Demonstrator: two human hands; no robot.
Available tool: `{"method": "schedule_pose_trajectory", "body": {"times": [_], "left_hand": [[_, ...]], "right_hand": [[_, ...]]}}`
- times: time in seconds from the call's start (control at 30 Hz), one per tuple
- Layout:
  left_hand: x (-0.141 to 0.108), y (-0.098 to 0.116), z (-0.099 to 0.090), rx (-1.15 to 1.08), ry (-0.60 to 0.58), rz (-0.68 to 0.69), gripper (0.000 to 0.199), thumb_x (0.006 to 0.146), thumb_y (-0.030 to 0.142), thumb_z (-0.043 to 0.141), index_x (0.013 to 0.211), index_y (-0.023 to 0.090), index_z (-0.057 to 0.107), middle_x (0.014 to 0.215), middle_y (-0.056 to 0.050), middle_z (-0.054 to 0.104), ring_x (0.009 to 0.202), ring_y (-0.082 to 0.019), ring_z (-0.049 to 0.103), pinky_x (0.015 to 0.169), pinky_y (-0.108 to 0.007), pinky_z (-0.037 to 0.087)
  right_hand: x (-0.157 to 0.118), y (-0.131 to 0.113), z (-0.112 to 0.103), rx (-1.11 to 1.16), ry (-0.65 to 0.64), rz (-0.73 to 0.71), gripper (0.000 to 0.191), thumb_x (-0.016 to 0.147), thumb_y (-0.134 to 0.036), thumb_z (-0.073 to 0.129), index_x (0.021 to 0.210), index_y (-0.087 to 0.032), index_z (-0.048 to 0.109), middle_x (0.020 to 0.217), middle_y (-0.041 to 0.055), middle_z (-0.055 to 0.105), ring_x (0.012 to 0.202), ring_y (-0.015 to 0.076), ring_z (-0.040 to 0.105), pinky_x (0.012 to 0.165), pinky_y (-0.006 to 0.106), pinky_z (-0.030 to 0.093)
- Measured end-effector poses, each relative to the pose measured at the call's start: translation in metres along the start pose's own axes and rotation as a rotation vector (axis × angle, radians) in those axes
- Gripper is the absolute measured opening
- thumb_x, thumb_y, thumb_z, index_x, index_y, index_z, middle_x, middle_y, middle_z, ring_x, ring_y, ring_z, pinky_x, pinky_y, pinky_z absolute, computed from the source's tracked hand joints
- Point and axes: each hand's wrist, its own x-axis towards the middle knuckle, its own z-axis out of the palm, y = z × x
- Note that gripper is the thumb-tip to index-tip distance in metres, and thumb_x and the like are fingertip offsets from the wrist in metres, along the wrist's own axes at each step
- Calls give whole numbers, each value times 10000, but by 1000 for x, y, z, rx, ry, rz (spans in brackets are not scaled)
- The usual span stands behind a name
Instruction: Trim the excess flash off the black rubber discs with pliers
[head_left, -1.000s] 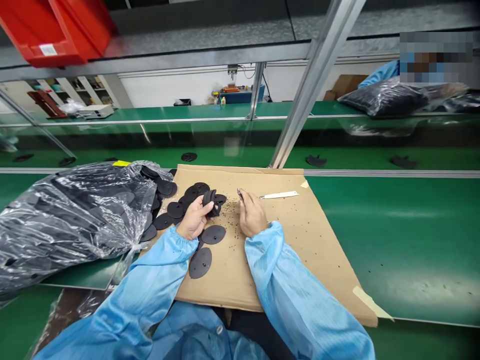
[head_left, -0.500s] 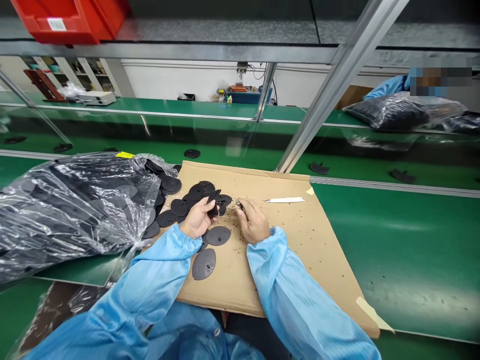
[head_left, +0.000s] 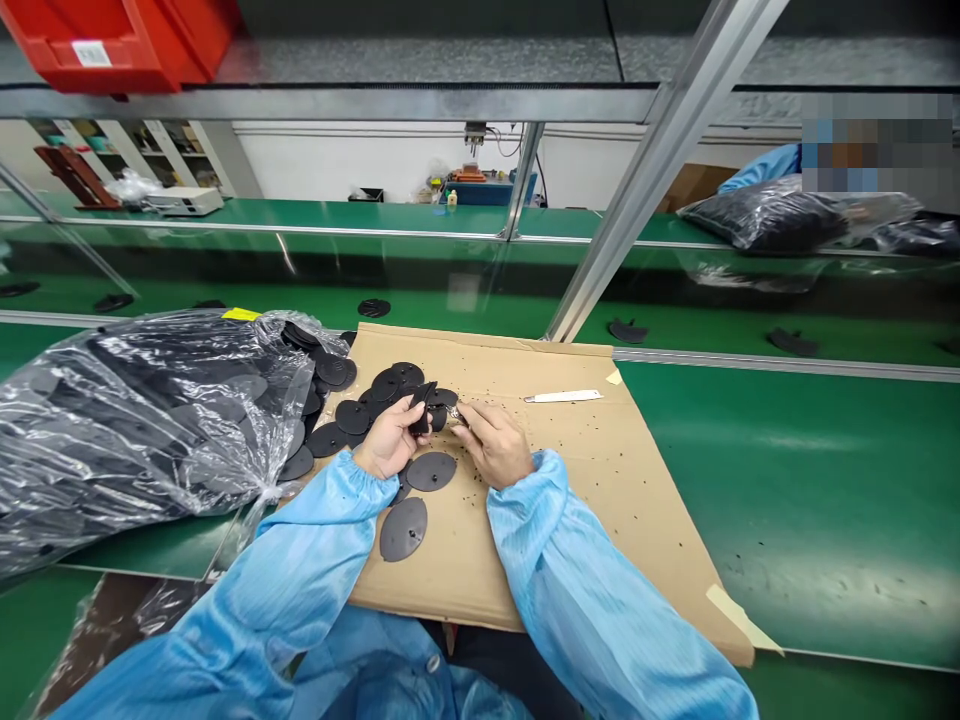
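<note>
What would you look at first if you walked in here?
First you'd see the big shiny plastic bag of black discs on the left, beside a cardboard sheet on the green bench. In the middle, the left hand holds a bent black disc, close to the right hand. High on the left sits a bright red bin.

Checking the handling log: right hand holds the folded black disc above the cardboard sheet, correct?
No: the left hand holds the folded black disc, not the right hand. It is above the cardboard sheet, as the head view shows.
</note>
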Motion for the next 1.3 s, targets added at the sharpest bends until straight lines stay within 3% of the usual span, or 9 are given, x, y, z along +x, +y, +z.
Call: {"method": "schedule_pose_trajectory", "body": {"times": [0.23,0.4,0.63,0.77,0.93,1.07,1.17,1.3], "left_hand": [[0,-2,-2,20,-4,26,297,687,200,738,879,159,516,643,12,548,510,-95,527,463,-193,376],[2,-1,-5,81,32,61,298,717,221,725,897,177,492,678,16,543,569,-126,601,502,-218,466],[2,-1,-5,98,28,106,378,730,252,724,1030,192,502,702,15,547,575,-126,607,499,-215,457],[2,-1,-3,97,45,151,462,713,286,745,1093,202,496,694,23,547,547,-106,576,467,-191,397],[4,-1,-4,97,41,154,528,678,314,776,1113,216,493,698,26,555,539,-94,558,458,-180,367],[6,-1,-6,72,61,147,441,654,276,799,977,191,511,666,37,537,499,-55,492,427,-150,312],[7,-1,-7,24,36,153,362,673,260,786,909,182,522,657,37,538,514,-53,495,446,-150,350],[6,0,-6,-41,-33,169,375,705,246,757,1015,198,551,865,-29,640,734,-149,638,620,-270,512]], "right_hand": [[-1,1,4,-43,-19,-25,324,971,-313,440,1176,-162,640,1062,119,686,925,218,634,834,349,513],[-3,-1,6,-36,-60,27,339,979,-323,414,1183,-164,633,1077,109,684,954,220,646,857,344,521],[-4,-5,8,122,-33,121,321,964,-336,446,1194,-204,628,1098,94,676,986,207,647,892,332,524],[-3,1,8,304,89,285,328,948,-351,468,1184,-194,634,1099,94,672,1019,208,630,916,347,509],[-4,17,13,533,275,664,431,893,-476,512,1138,-148,645,1014,97,685,904,209,645,843,369,526],[-5,22,17,598,275,807,558,735,-522,683,1131,-134,622,998,103,678,852,208,636,792,364,531],[-4,17,14,562,150,749,448,741,-493,686,1030,-152,653,953,89,683,860,221,632,793,372,523],[-2,5,5,460,77,476,323,877,-408,555,1095,-187,642,1067,88,656,1012,224,602,917,381,480]]}}
